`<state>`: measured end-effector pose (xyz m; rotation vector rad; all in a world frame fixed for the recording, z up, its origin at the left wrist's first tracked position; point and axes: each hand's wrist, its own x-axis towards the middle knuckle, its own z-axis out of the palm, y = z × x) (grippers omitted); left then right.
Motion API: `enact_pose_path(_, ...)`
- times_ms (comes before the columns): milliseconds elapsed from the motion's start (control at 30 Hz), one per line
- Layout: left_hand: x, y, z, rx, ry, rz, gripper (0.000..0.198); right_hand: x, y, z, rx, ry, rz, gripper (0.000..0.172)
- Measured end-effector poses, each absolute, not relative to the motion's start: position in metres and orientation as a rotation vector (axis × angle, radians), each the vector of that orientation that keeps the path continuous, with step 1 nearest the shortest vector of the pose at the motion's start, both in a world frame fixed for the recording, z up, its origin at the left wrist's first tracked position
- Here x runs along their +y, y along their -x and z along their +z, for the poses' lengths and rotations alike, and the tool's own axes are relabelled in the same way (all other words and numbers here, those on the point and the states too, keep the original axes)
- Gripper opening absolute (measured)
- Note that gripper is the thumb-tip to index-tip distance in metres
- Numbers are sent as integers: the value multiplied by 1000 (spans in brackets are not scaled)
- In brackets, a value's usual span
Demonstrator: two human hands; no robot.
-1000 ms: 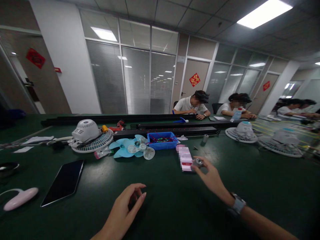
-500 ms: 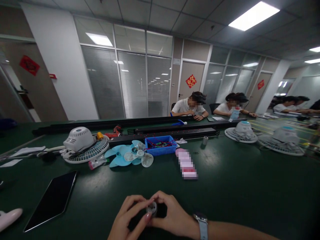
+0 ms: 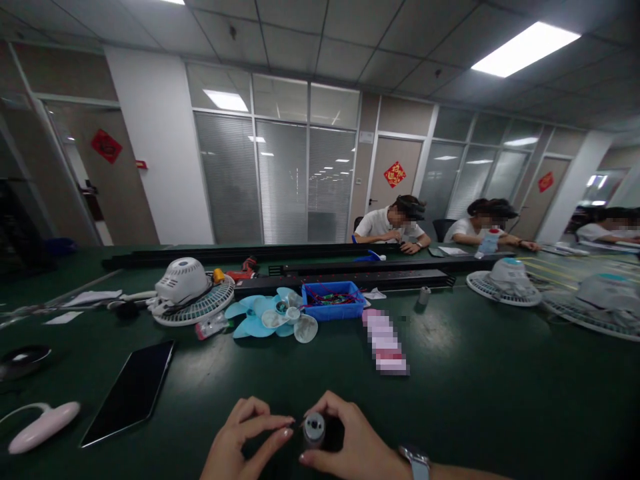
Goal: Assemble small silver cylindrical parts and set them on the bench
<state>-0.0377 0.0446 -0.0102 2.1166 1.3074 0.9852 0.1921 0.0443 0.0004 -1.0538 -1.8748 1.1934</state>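
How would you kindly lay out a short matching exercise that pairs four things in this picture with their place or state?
1. Right hand
2. Blue plastic bin
3. Tablet
4. Wristwatch

A. Lies flat, screen dark
B. Worn on the right wrist
C. Grasps a grey metal cylinder
D. Contains wires

Pairs: 1-C, 2-D, 3-A, 4-B.

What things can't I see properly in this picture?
All in head view:
Pink item: details covered by pixel blocks.
Left hand: anything between its fingertips is too small to name.
Grey cylinder: bottom hidden by the right hand.
Rightmost fan: cut off by right edge.
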Motion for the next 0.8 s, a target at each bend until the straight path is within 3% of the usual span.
enact_pose_path(167,49,36,-26,1405,-2110,819,23,47,-194,1,-1878,1121,1163,45)
enact_pose_path(333,44,29,-17,1427,-2163,622,24,60,-255,21,-1742,1283,830,35)
enact_pose_path(567,43,30,-15,1439,-2170,525,29,111,-399,-12,-1189,1435,362,62)
enact_pose_path(800,39,31,-17,1474,-2034,622,45,131,-435,-39,-1171,1486,424,63)
